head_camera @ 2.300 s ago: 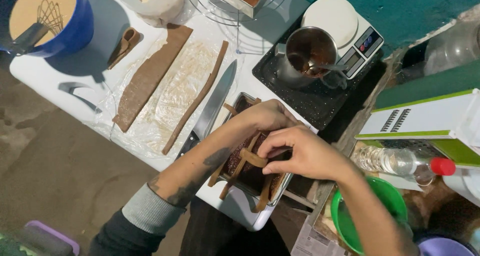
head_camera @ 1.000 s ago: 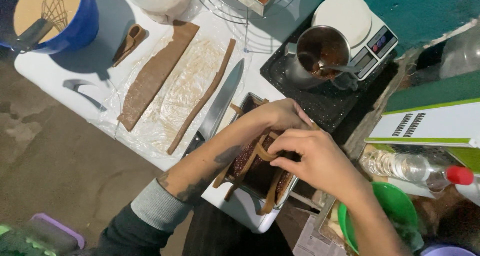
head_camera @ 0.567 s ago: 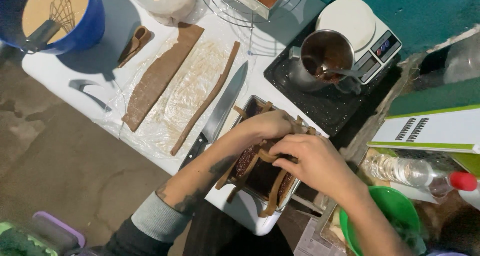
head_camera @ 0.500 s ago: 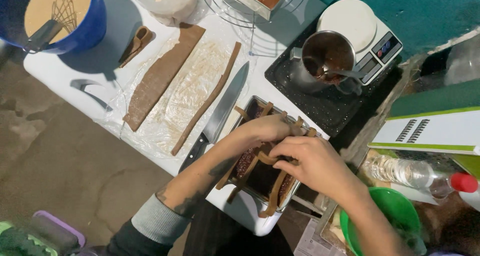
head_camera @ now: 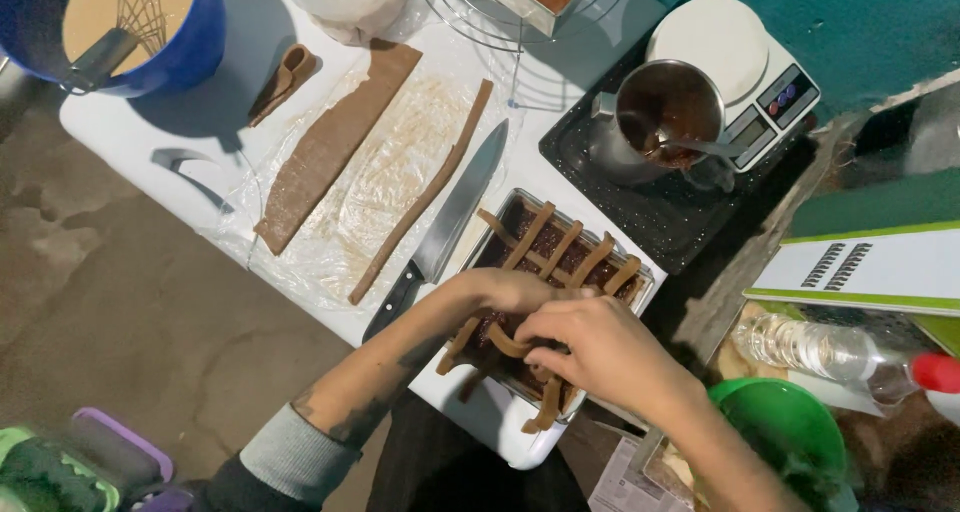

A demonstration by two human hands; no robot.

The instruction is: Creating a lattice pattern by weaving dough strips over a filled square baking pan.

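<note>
A rectangular metal baking tin [head_camera: 650,277] with dark filling sits at the near edge of the white table [head_camera: 130,137]. Several brown dough strips [head_camera: 558,249] lie across it in a lattice. My left hand [head_camera: 500,292] rests on the tin's near-left part, fingers down on the strips. My right hand [head_camera: 590,347] pinches a curved dough strip [head_camera: 505,344] over the tin's near end. A wide dough slab [head_camera: 335,142] and a thin long strip [head_camera: 425,197] lie on plastic wrap [head_camera: 400,162] to the left, next to a large knife [head_camera: 445,222].
A blue bowl with batter and a whisk [head_camera: 130,22] stands at the far left. A metal pot with a spoon [head_camera: 665,117] sits on a black tray by a white kitchen scale [head_camera: 735,57]. A green bowl [head_camera: 790,432] and a plastic bottle [head_camera: 835,352] are at the right.
The camera view drifted. My right hand has shifted from the tin's middle toward its near end, working a strip, and more of the lattice at the far end is uncovered.
</note>
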